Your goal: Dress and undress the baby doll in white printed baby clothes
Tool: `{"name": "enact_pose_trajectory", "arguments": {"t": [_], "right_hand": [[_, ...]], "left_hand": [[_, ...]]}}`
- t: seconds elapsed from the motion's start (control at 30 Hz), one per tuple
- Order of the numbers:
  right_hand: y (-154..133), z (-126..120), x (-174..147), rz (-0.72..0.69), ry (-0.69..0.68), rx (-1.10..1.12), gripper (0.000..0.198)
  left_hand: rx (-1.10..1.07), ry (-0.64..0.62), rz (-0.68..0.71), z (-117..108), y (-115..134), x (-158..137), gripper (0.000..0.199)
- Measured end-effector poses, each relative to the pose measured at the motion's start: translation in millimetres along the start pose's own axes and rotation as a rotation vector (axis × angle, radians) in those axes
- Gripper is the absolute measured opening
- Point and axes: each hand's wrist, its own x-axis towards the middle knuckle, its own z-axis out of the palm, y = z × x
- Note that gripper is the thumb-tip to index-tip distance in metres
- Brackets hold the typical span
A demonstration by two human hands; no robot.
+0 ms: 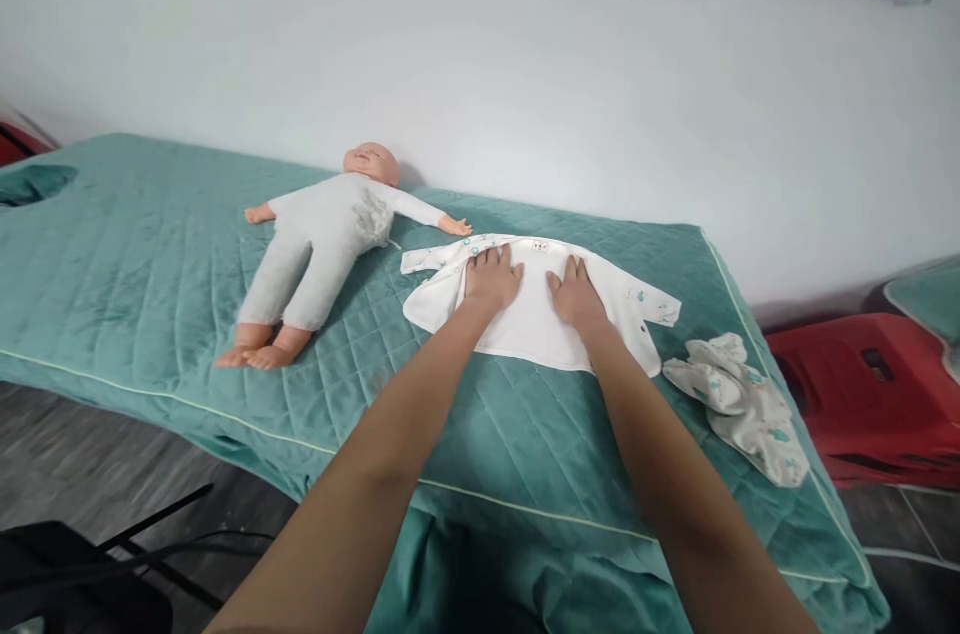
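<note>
A small white baby shirt lies spread out on the green quilted cover, its patterned sleeves stretched to both sides. My left hand rests flat on the shirt's left half, fingers extended toward the collar. On the right half, my right hand presses down with its fingers stretched out. Neither hand grips the cloth. To the left of the shirt, a baby doll in a whitish body suit lies on its back, one arm reaching toward the shirt's left sleeve.
Crumpled patterned baby clothing lies near the right edge of the green bed cover. A white wall runs along the back. Beyond the right end stands a red plastic stool. Black equipment with cables is at the lower left.
</note>
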Motion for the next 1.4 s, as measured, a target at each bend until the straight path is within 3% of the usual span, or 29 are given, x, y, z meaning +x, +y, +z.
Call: {"name": "enact_pose_trajectory", "arguments": {"t": [0.37, 0.93, 1.4], "right_hand": [[-9, -5, -26, 0.005, 0.029, -0.072, 0.076], [1, 1, -64, -0.169, 0.077, -0.219, 0.076], [5, -2, -96, -0.235, 0.066, -0.325, 0.072]], "left_hand": [[0.054, 0.100, 0.007, 2, 14, -26, 0.067], [-0.007, 0.079, 0.077, 3, 12, -65, 0.070], [-0.017, 0.051, 0.102, 2, 12, -85, 0.068]]}}
